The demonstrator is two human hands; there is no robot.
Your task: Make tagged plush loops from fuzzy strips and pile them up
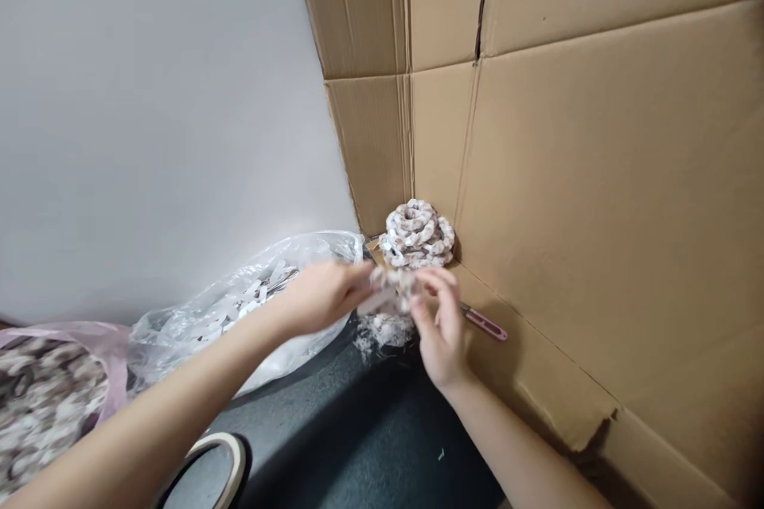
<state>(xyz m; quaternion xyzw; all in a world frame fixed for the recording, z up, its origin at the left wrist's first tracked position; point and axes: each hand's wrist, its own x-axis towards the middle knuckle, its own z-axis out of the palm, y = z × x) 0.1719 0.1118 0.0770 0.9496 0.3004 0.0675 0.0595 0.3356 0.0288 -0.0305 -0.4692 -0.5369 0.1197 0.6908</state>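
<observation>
Between my two hands, in front of the cardboard corner, is a blurred fluffy white-and-brown ring (394, 286), like a plush hair scrunchie. My left hand (334, 293) grips its left side with the fingers closed. My right hand (442, 326) pinches its right side between thumb and fingers. A pale strip seems to lie along the ring near my left fingers, too blurred to make out. Just behind my hands, a pile of similar fluffy rings (418, 235) is stacked against the cardboard. Below the held ring lies a clump of white fluff (385, 332).
A pink-handled cutter (486, 324) lies on the cardboard right of my right hand. A clear plastic bag (179, 326) holds white strips. At far left, a pink bag (116, 366) is full of fluffy rings. A tape roll (239, 457) lies on the dark surface. Tall cardboard (597, 175) stands right.
</observation>
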